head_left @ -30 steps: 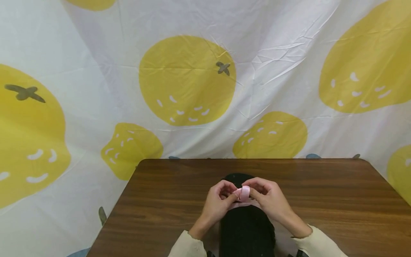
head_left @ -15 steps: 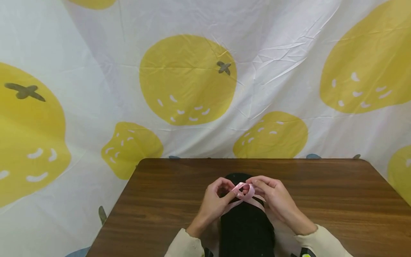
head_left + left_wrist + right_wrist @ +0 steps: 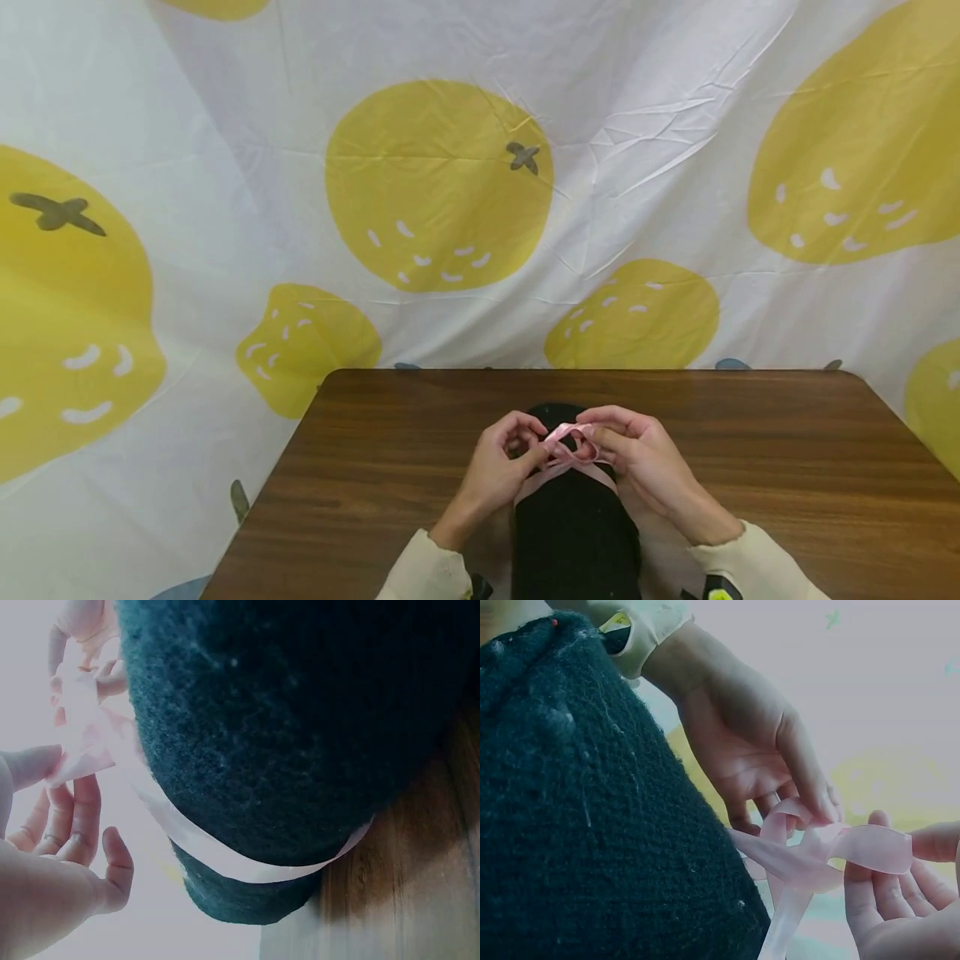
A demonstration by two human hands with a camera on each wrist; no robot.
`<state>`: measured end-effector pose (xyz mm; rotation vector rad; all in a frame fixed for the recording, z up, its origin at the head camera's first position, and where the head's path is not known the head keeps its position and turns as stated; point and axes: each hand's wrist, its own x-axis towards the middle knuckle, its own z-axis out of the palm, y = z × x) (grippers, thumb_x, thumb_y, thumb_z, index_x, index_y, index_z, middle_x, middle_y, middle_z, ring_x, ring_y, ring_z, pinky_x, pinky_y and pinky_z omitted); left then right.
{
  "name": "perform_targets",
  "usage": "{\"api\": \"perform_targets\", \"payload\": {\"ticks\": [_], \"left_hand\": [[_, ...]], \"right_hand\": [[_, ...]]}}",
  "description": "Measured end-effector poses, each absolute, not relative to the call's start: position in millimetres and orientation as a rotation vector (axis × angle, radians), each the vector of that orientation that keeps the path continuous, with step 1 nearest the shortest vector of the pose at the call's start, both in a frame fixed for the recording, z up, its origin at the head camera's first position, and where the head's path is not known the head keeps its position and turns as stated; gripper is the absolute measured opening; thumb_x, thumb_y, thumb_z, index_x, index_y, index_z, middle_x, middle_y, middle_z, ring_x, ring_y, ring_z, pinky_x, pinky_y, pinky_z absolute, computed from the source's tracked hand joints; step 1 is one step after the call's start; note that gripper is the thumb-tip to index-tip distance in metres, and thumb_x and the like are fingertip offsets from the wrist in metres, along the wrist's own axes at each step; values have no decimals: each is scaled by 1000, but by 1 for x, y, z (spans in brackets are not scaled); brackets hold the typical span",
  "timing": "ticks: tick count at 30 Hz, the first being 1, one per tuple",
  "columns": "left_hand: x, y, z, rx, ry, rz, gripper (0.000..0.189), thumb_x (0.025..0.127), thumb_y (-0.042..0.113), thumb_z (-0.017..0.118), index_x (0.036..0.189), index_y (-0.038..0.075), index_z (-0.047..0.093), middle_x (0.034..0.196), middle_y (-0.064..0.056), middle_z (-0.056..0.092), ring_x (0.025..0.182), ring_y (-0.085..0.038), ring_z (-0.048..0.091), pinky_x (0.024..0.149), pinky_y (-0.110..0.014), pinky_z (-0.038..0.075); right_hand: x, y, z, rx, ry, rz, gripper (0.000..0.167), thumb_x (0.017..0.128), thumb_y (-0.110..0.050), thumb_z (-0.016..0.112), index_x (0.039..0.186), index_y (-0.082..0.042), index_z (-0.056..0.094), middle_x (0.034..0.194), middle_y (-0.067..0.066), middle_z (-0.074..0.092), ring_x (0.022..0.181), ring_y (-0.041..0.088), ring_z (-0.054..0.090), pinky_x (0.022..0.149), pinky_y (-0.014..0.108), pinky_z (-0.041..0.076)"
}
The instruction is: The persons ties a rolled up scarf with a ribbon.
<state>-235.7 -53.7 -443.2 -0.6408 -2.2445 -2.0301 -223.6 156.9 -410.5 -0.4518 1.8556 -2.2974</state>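
A pink satin ribbon (image 3: 564, 433) wraps round a thick black fuzzy knit bundle (image 3: 577, 537), its strands crossing and looping on top between both hands. My left hand (image 3: 491, 475) pinches the ribbon near the crossing with thumb and fingers. Opposite it, my right hand (image 3: 652, 471) pinches a loop from the right side. In the right wrist view, the right hand (image 3: 907, 907) has the ribbon (image 3: 874, 849) between thumb and fingers, and the left hand (image 3: 742, 735) holds it farther back. The left wrist view shows the ribbon band (image 3: 225, 859) running down the bundle's side.
The bundle lies on a brown wood-grain table (image 3: 405, 433), reaching past the lower frame edge. Behind the table hangs a white cloth (image 3: 600, 75) printed with yellow fruit.
The ribbon loop has opened and been turned into crossed loops. The hands have drawn slightly apart, the right one shifting a little to the right, exposing the ribbon crossing on the bundle.
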Motion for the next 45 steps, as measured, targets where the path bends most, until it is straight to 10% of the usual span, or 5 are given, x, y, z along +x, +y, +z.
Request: {"api": "perform_targets", "payload": {"ticks": [26,37,45], "left_hand": [[-238,-64,-437,-737,-2376,-1940,21,92,14,70,110,2,69,84,-11,70,65,-13,58,58,-18,43],[-238,-74,-431,-771,-2638,-1626,15,90,28,73,92,14,77,83,4,71,73,-9,63,66,-22,51],[-238,-81,-430,-742,-2694,-1480,17,89,32,73,81,17,73,70,8,56,64,-6,50,56,-21,42]], "right_hand": [[-225,173,-401,-498,2057,-2027,14,96,-17,64,109,-10,66,61,-5,45,45,6,32,40,23,25],[-226,181,-395,-616,2529,-1602,23,91,-22,72,107,-6,70,94,5,71,84,13,65,68,28,52],[-227,193,-394,-682,2576,-1483,22,90,-18,71,106,-2,70,86,5,69,76,11,64,67,25,51]]}}
